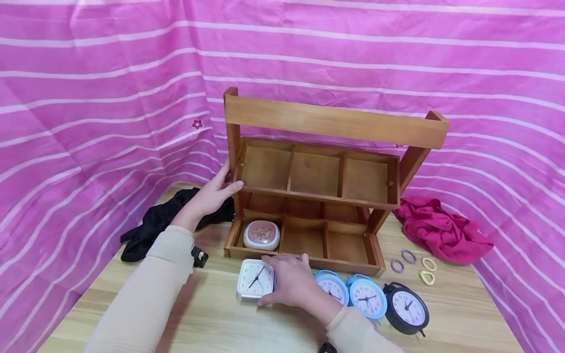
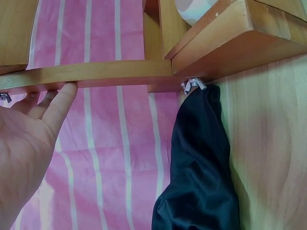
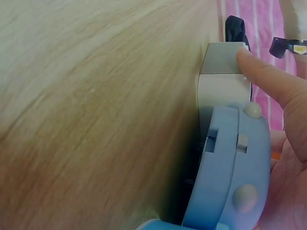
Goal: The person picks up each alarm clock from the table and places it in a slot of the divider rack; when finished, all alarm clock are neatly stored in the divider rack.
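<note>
My left hand [image 1: 219, 189] rests with straight fingers against the left side of a two-tier wooden rack [image 1: 333, 122]; the thumb lies on the upper shelf's front edge. In the left wrist view the fingertips [image 2: 62, 93] touch the rack's wooden bar [image 2: 105, 73]. My right hand [image 1: 287, 282] grips a white square clock [image 1: 253, 279] lying on the table just in front of the rack. In the right wrist view a finger [image 3: 266, 79] presses on that white clock [image 3: 220, 84], beside the back of a blue clock [image 3: 230, 167]. A pink-and-white clock [image 1: 261, 235] sits in the lower left compartment.
Two blue alarm clocks [image 1: 332, 288] [image 1: 368, 297] and a black one [image 1: 408, 308] lie in a row to the right of my right hand. Several hair ties [image 1: 408, 256] lie near a red cloth [image 1: 441, 230]. A black cloth [image 1: 161, 220] lies left of the rack.
</note>
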`<action>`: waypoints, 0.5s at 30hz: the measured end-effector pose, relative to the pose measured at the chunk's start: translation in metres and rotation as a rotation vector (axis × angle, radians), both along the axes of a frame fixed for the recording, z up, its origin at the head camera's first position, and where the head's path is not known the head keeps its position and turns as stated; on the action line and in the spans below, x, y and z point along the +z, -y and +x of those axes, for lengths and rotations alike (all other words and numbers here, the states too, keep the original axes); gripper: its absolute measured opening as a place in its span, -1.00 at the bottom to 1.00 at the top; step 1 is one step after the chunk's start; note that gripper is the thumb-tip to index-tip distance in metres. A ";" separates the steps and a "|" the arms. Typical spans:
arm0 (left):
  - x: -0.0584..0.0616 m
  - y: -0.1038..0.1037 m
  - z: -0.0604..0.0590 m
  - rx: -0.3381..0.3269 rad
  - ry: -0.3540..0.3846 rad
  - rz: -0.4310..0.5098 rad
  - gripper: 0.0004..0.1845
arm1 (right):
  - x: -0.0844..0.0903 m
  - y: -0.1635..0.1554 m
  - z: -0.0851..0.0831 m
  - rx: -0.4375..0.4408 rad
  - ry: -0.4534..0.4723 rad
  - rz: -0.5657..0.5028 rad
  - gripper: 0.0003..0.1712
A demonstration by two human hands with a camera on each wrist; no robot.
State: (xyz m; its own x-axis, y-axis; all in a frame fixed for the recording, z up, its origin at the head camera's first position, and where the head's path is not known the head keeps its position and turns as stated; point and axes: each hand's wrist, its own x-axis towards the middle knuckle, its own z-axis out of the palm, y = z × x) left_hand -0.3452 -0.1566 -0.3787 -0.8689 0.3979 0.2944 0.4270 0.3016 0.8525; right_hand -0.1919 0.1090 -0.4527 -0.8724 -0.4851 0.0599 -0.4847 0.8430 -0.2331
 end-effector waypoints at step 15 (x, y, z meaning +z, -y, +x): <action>-0.002 -0.001 -0.002 -0.002 0.019 0.010 -0.08 | -0.003 -0.003 0.001 0.000 0.063 -0.152 0.11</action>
